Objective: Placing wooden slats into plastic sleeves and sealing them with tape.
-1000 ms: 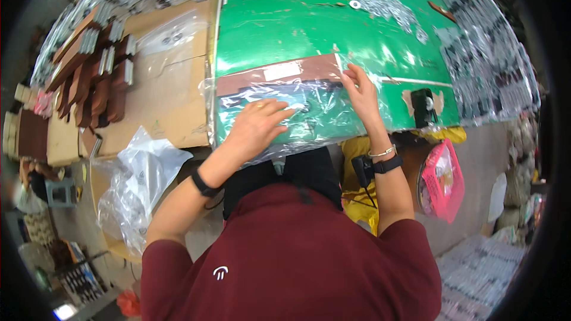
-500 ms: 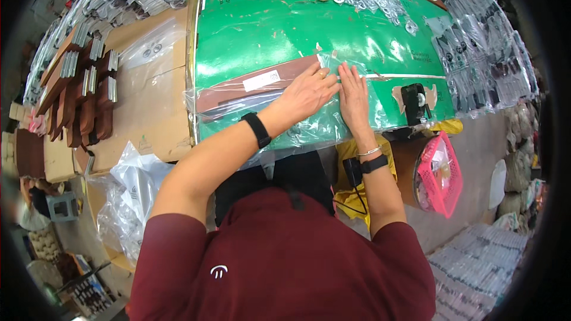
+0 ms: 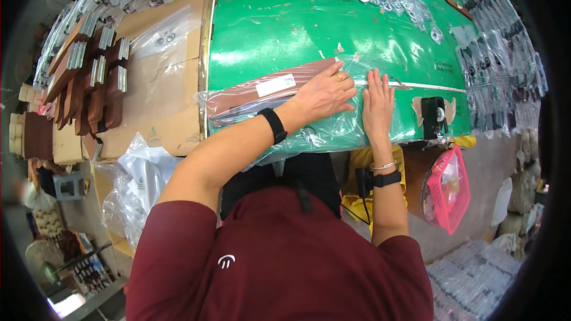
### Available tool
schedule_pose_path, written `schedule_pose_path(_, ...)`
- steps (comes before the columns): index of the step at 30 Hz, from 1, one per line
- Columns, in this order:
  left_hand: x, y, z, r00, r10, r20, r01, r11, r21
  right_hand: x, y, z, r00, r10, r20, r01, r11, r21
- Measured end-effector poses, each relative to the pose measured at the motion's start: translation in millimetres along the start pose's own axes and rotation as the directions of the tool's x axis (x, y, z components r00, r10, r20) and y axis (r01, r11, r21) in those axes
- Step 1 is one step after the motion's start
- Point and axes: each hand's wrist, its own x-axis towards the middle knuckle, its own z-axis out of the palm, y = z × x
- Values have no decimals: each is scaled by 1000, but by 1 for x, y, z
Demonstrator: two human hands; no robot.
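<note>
A clear plastic bag [image 3: 342, 134] lies flat on the green tabletop, around a long brown strip [image 3: 235, 102] with a white label [image 3: 275, 85]. My left hand [image 3: 324, 96] rests palm down on the bag over the strip's right end, fingers stretched and slightly apart. To its right, my right hand [image 3: 377, 107] presses flat on the loose part of the bag, fingers pointing away from me. Neither hand grips anything. Below the label, a dark narrow piece shows through the plastic, partly hidden by my left wrist.
Brown strips with metal ends [image 3: 89, 77] are stacked on cardboard at left. Metal rings in clear packets [image 3: 401, 6] lie at the far right of the table. A black device [image 3: 433, 117] stands at the front edge, near a pink basket [image 3: 449, 190]. Bagged parts [image 3: 496, 77] are piled at right.
The whole view has shifted, so the table appears farther right. My right hand has moved slightly away from my left, widening the gap; both still lie on the bag.
</note>
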Motion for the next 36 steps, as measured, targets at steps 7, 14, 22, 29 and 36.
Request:
schedule_pose_path(7, -7, -10, -2, 985, -172, 25, 171, 943, -284, 32, -47, -30, 986, -85, -142, 141, 884, 447)
schedule_pose_path(14, -113, -32, -117, 737, -656, -161, 640, 755, -145, 60, -30, -34, 958, -280, -66, 277, 837, 472)
schedule_pose_path(22, -229, -58, -125, 162, -924, 345, 764, -104, -637, 117, -9, 5, 926, -251, 280, 82, 861, 503)
schedule_pose_path(29, -234, -75, -109, 16, -949, 316, 866, -145, -479, 121, -9, 9, 955, -237, 181, 177, 939, 294)
schedule_pose_path(36, -134, 4, -134, 827, -509, -240, 479, 861, -173, 88, -71, -42, 878, -479, -9, 404, 729, 553)
